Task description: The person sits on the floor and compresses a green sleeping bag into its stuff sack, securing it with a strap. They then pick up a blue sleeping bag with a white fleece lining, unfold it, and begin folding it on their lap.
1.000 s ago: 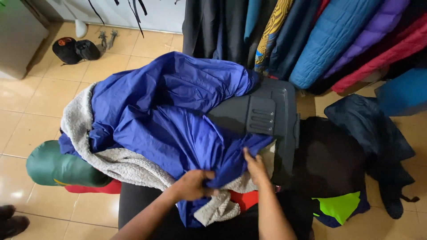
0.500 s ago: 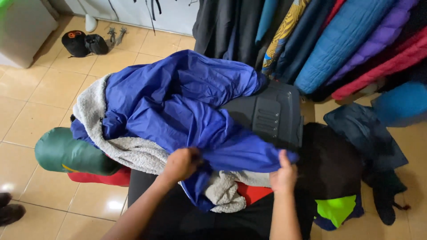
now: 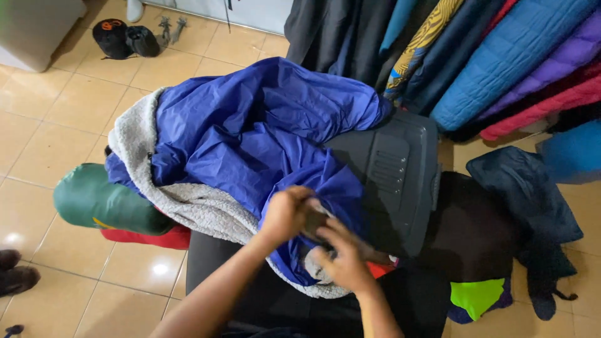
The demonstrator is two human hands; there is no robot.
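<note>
- Blue jacket [image 3: 250, 134] with a grey fleece lining [image 3: 188, 203] lies heaped over a dark grey plastic case [image 3: 400, 181], spilling toward the person's near side, so its lower edge falls right under the hands.
- Left hand [image 3: 285, 216] is closed in a fist on a fold of the blue shell near the hem, bunching the cloth upward.
- Right hand [image 3: 344, 260] has its fingers curled shut on the same hem just beside the left; the two hands meet there, probably at a zip end or fastener, though the fabric hides it.
- Lining shows along the left and lower edges because the jacket lies partly opened out.
- Green rolled bag [image 3: 103, 203] sits on a red bundle [image 3: 144, 236] to the left, pressed against the jacket's fleece edge.
- Hanging quilted coats [image 3: 501, 56] in blue, purple and red fill the upper right, well apart from the hands.
- Dark shoes [image 3: 125, 39] rest on the tiled floor [image 3: 50, 125] at upper left.
</note>
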